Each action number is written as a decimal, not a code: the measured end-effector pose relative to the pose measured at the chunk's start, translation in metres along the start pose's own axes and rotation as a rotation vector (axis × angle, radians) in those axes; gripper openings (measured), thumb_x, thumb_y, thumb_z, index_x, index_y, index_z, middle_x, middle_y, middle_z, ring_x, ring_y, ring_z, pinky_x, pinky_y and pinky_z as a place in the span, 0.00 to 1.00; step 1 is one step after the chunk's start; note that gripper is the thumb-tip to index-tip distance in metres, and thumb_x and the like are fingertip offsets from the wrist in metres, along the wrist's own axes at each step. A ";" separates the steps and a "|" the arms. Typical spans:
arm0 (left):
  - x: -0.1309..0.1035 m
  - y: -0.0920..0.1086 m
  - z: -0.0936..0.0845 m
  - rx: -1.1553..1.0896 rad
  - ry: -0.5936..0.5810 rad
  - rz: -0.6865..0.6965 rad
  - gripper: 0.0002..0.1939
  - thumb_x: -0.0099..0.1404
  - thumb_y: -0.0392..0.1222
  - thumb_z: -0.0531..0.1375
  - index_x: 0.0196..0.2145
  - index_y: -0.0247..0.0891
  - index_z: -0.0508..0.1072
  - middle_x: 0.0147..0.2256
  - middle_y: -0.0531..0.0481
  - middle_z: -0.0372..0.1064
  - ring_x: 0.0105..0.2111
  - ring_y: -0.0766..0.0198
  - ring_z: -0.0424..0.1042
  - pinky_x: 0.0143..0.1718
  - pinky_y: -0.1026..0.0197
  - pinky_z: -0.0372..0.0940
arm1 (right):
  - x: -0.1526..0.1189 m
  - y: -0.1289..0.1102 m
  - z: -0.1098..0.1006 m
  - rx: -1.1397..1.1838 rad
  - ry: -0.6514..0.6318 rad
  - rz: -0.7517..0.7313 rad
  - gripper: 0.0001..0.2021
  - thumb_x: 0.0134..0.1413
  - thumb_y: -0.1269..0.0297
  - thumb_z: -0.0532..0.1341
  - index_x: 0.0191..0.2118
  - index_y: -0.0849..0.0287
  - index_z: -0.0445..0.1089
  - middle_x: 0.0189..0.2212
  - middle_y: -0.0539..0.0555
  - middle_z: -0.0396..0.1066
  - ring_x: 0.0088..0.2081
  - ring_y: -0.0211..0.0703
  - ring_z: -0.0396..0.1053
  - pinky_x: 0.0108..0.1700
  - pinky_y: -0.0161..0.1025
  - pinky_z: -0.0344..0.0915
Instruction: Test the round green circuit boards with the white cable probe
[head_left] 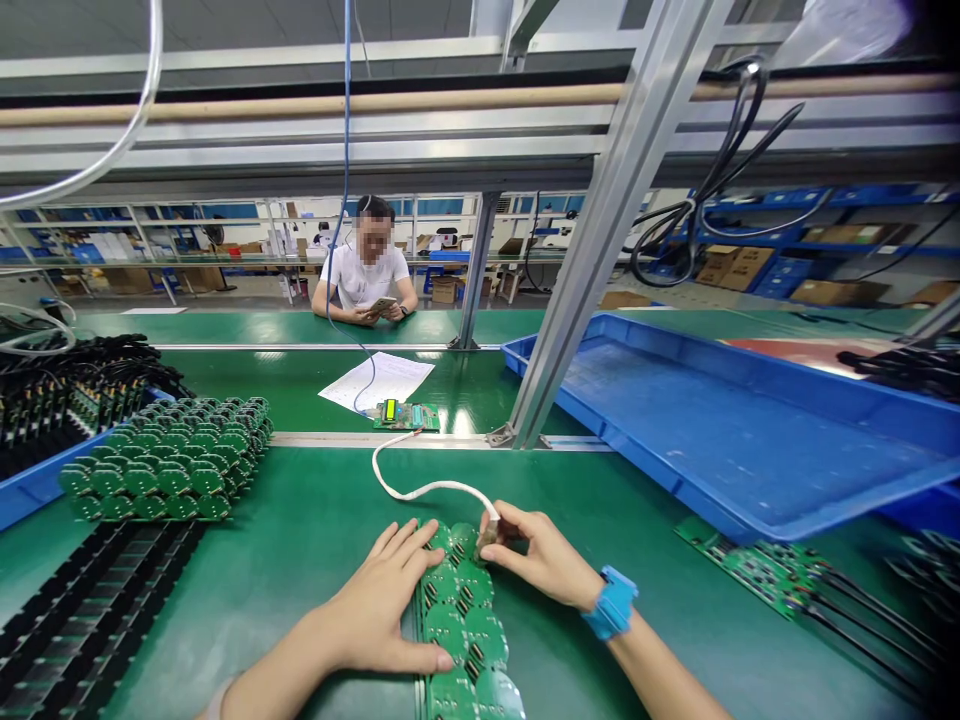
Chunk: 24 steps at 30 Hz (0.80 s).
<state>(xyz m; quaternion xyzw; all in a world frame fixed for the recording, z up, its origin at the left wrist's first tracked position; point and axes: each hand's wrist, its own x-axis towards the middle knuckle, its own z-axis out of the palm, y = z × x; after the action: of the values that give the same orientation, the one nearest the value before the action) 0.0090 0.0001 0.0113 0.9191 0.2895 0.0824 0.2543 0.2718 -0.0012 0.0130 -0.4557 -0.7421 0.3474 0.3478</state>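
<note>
I've got the left hand (379, 610) laid palm-down on a long green circuit panel of joined round boards (446, 632), fingers slightly apart, thumb stretched well away from them, not gripping. Panel lies flat on the glossy green bench (315, 500), under the left hand's fingertips and thumb, running from just by the right hand (551, 560) back toward the wearer; near end is cut off in my view. Right hand has thumb and fingers clamped on a small brownish block (486, 537) over the panel's far right corner; I can't tell if its underside makes contact, fingers cover it. From the block a thick white cable (409, 496) curves away beyond both hands to a small green circuit board with a lit yellow-green display (427, 417). White printed sheet (386, 375) just behind that. Left of the left hand I see a stack of green round-lobed boards (169, 465), black slotted strips (97, 610) nearer. Right of the right hand, a large shallow blue plastic tray (750, 420), with green boards with black leads (765, 570) on its near side. Far beyond the hands, a person in a white shirt (367, 270) holds a phone-like device (379, 306)
</note>
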 end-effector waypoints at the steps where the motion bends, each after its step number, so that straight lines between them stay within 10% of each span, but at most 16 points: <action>1: 0.000 0.000 0.000 0.000 -0.001 -0.001 0.47 0.57 0.68 0.62 0.63 0.37 0.56 0.68 0.37 0.37 0.67 0.42 0.39 0.66 0.38 0.36 | 0.000 0.000 0.000 -0.006 0.000 -0.002 0.10 0.56 0.57 0.62 0.32 0.58 0.67 0.26 0.51 0.72 0.28 0.41 0.68 0.32 0.36 0.65; 24: 0.000 0.002 -0.002 -0.031 0.010 -0.015 0.48 0.54 0.67 0.64 0.63 0.36 0.57 0.68 0.36 0.38 0.67 0.41 0.40 0.66 0.38 0.37 | 0.000 0.002 0.001 -0.018 -0.013 0.024 0.10 0.56 0.56 0.63 0.33 0.57 0.66 0.25 0.50 0.71 0.26 0.41 0.66 0.30 0.36 0.62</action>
<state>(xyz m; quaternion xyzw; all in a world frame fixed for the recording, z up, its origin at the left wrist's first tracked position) 0.0094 -0.0009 0.0143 0.9125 0.2964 0.0892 0.2676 0.2718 -0.0005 0.0105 -0.4654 -0.7417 0.3480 0.3348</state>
